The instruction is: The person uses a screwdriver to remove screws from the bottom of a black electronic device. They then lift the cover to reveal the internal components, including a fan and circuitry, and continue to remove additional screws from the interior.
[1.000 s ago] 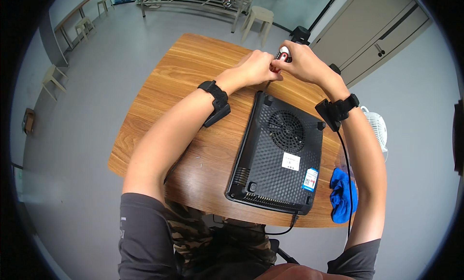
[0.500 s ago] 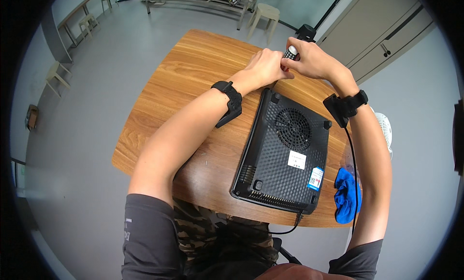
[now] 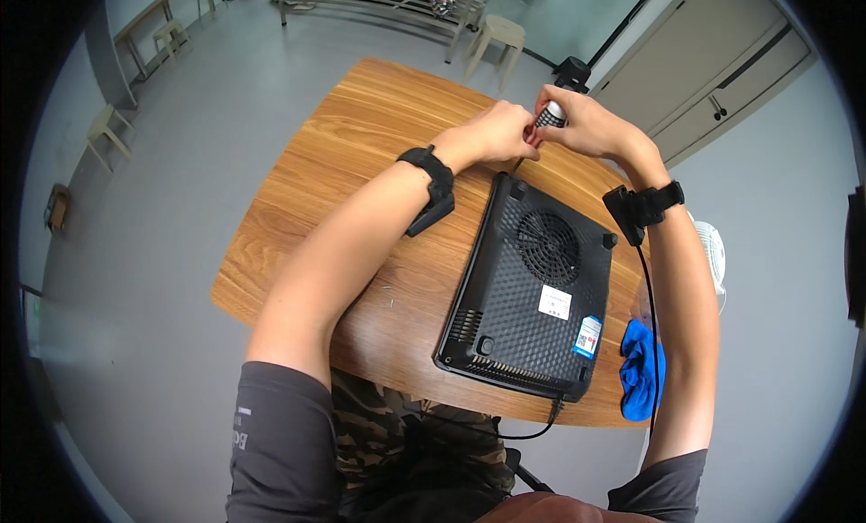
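Note:
A black induction cooker (image 3: pixel 519 293) lies upside down on the wooden table, showing its round fan grille, rubber feet and textured underside. Beyond its far left corner, my right hand (image 3: pixel 582 119) is closed around a screwdriver (image 3: pixel 549 116) with a white-ended, dark checked handle. My left hand (image 3: pixel 502 132) is closed lower down on the same tool, its fingertips meeting those of the right. A thin dark shaft shows below the fingers, slanting toward the cooker's far left corner. Its tip is too small to make out.
A blue cloth (image 3: pixel 639 370) lies on the table (image 3: pixel 307 194) right of the cooker. The cooker's black power cord (image 3: pixel 552 418) hangs off the near edge. Beyond the right forearm is a white fan-like object (image 3: pixel 710 252). A cable runs from the right wrist strap.
The screwdriver's handle has tilted and shifted slightly right, showing more of its white end. Both hands have moved slightly, still on the tool. The cooker stays in place on the table.

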The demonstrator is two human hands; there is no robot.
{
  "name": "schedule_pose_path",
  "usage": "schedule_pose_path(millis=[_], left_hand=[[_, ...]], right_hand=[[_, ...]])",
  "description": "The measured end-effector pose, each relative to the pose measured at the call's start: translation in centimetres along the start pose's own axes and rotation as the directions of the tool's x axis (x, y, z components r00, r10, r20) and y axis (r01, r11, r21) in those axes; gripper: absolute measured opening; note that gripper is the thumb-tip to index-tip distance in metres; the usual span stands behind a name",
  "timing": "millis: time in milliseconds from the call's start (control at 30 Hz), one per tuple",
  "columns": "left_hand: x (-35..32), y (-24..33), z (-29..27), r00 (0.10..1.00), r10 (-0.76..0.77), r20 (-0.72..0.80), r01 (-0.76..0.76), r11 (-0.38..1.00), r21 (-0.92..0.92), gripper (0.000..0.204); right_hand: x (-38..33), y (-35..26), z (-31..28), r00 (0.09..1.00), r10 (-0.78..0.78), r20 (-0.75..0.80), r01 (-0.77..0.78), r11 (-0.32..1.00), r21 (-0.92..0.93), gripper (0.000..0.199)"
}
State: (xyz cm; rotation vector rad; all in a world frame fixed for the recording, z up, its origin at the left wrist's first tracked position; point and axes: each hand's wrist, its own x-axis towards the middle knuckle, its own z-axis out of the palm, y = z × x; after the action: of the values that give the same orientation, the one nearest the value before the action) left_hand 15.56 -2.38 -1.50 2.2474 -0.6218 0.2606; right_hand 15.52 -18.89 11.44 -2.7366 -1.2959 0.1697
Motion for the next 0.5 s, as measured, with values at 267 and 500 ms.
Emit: schedule_pose_path(millis=[267, 500], left_hand=[[0.9, 0.8, 1.8, 0.985, -0.157, -0.075, 0.163, 0.982, 0.093, 0.046], [-0.8, 0.2, 0.1, 0.993, -0.112, 0.038, 0.112, 0.994, 0.009, 0.039]], right_hand=[[0.5, 1.3, 0.6, 0.964, 0.258, -0.065, -0.262, 0.963, -0.06, 0.046], [0.5, 1.2, 1.9, 0.993, -0.021, -0.118, 0.032, 0.995, 0.094, 0.031]])
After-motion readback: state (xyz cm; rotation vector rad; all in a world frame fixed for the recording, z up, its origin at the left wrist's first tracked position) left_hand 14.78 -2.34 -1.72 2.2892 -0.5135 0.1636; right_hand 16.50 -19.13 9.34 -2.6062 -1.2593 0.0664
